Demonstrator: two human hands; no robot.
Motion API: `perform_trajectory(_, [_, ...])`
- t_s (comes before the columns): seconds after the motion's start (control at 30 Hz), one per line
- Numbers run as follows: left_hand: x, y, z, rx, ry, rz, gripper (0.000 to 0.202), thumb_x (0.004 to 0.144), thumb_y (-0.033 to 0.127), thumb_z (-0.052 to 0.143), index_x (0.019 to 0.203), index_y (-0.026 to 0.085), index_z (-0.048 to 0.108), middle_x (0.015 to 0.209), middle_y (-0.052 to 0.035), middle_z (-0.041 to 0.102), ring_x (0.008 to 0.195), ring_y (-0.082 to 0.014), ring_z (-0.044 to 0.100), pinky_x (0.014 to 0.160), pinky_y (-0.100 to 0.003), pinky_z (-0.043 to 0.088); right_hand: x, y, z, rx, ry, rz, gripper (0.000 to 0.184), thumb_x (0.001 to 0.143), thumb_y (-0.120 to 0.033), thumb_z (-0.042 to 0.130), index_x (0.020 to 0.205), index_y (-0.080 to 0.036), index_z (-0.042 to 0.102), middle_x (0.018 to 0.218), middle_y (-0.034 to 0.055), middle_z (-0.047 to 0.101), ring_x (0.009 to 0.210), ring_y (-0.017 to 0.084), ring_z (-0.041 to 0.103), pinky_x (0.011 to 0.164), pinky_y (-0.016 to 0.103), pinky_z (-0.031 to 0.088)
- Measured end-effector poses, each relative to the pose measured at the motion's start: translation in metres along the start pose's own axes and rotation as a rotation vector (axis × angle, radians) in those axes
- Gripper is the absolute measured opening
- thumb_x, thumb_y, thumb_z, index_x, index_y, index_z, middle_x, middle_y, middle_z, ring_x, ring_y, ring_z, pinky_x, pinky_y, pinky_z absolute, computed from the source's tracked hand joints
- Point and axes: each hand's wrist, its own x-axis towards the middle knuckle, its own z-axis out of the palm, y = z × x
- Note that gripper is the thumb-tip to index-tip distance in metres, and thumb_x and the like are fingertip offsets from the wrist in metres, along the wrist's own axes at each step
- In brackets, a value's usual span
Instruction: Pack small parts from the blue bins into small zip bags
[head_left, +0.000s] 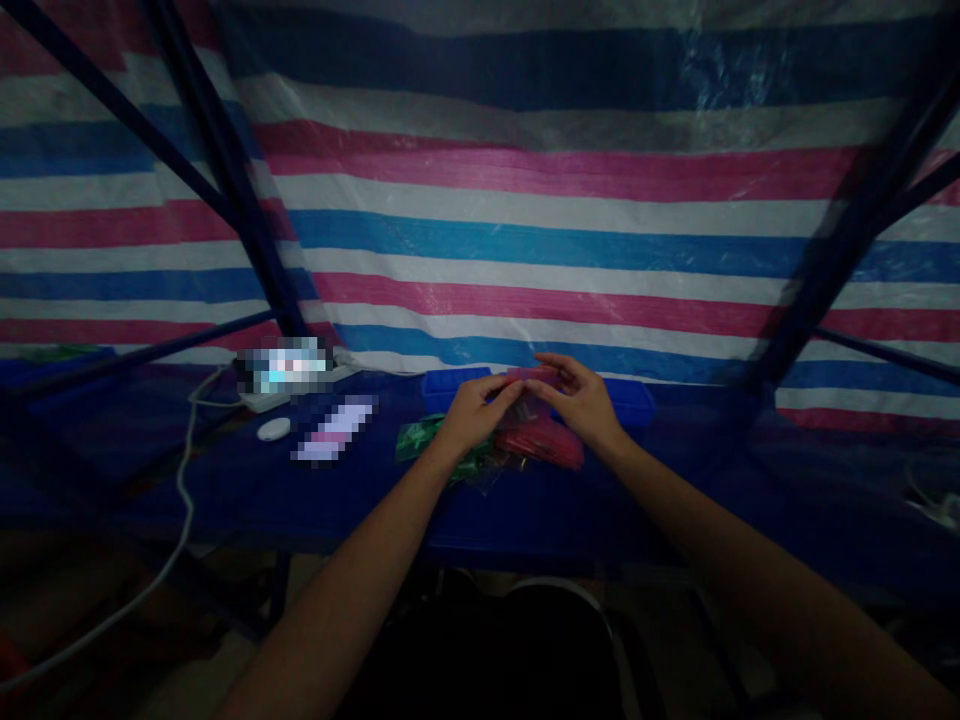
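Note:
My left hand (474,410) and my right hand (577,398) meet over a dark blue table (225,480), fingers pinched together on a small pink-red packet (529,378) held between them. Just below the hands lies a pile of red packets (546,442), with green packets (420,437) to its left. A blue tray (450,385) sits right behind the hands. The light is dim and fine detail of the held packet is hard to make out.
A white power strip (262,400) with a cable (184,480) running off the table's left edge, a small white oval object (274,429), and two blurred items lie at the left. A striped tarp (525,200) hangs behind. Dark metal frame bars (225,170) cross both sides.

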Motion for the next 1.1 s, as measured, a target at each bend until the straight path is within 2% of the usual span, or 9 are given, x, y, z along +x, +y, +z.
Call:
perform_trajectory(0.1, [-0.001,0.002,-0.001,0.048,-0.032,0.026,0.037,0.098,0.047,0.054,0.103,0.018,0.076,0.096,-0.0067,0.075,0.09,-0.0211,0.067,0.078,-0.031,0.051,-0.001,0.0,0.0,0.022,-0.054,0.064,0.042,0.076,-0.047,0.081,0.11,-0.024,0.073,0.103,0.006,0.076,0.094,0.023,0.071,0.087,0.038,0.058])
perform_trajectory(0.23, [-0.001,0.004,-0.001,0.055,-0.038,0.042,0.035,0.098,0.046,0.055,0.103,0.018,0.075,0.099,-0.0068,0.075,0.091,-0.0199,0.067,0.081,-0.031,0.051,0.0,0.002,-0.002,0.064,0.037,0.101,0.037,0.074,-0.047,0.082,0.101,-0.022,0.075,0.097,0.006,0.077,0.087,0.022,0.072,0.079,0.034,0.058])
perform_trajectory(0.3, [-0.001,0.004,-0.002,0.063,-0.042,0.044,0.035,0.098,0.046,0.055,0.101,0.018,0.075,0.097,-0.0066,0.075,0.089,-0.0195,0.067,0.081,-0.031,0.05,0.001,0.002,-0.003,0.093,0.068,0.113,0.039,0.073,-0.046,0.083,0.103,-0.022,0.075,0.098,0.006,0.077,0.088,0.022,0.072,0.078,0.034,0.058])
perform_trajectory(0.5, [0.0,0.002,-0.002,0.105,-0.057,0.051,0.034,0.097,0.045,0.055,0.099,0.018,0.076,0.093,-0.0065,0.075,0.087,-0.0196,0.067,0.078,-0.031,0.05,0.0,-0.003,-0.003,0.137,-0.008,0.137,0.042,0.073,-0.044,0.084,0.107,-0.023,0.074,0.1,0.0062,0.078,0.095,0.023,0.073,0.085,0.036,0.059])
perform_trajectory(0.8, [-0.001,0.002,0.002,0.045,-0.076,-0.017,0.033,0.096,0.045,0.056,0.1,0.018,0.074,0.095,-0.0059,0.075,0.086,-0.02,0.067,0.076,-0.031,0.051,0.001,-0.005,-0.003,0.107,0.096,0.129,0.04,0.071,-0.045,0.085,0.102,-0.022,0.075,0.093,0.005,0.077,0.081,0.02,0.071,0.073,0.032,0.058])
perform_trajectory(1.0, [-0.003,0.0,0.004,-0.095,-0.054,-0.033,0.029,0.089,0.04,0.068,0.108,0.018,0.071,0.105,-0.0087,0.074,0.093,-0.0204,0.069,0.087,-0.034,0.054,0.003,-0.009,-0.006,0.124,0.172,0.076,0.039,0.074,-0.045,0.083,0.104,-0.022,0.074,0.095,0.005,0.076,0.081,0.02,0.07,0.072,0.032,0.057])
perform_trajectory(1.1, [0.001,-0.006,0.001,-0.201,0.027,-0.049,0.031,0.086,0.039,0.072,0.107,0.016,0.068,0.103,-0.01,0.073,0.092,-0.0197,0.069,0.087,-0.034,0.055,0.005,-0.006,-0.01,0.145,0.191,0.07,0.041,0.076,-0.046,0.081,0.108,-0.023,0.071,0.095,0.0052,0.076,0.082,0.02,0.07,0.074,0.033,0.057])
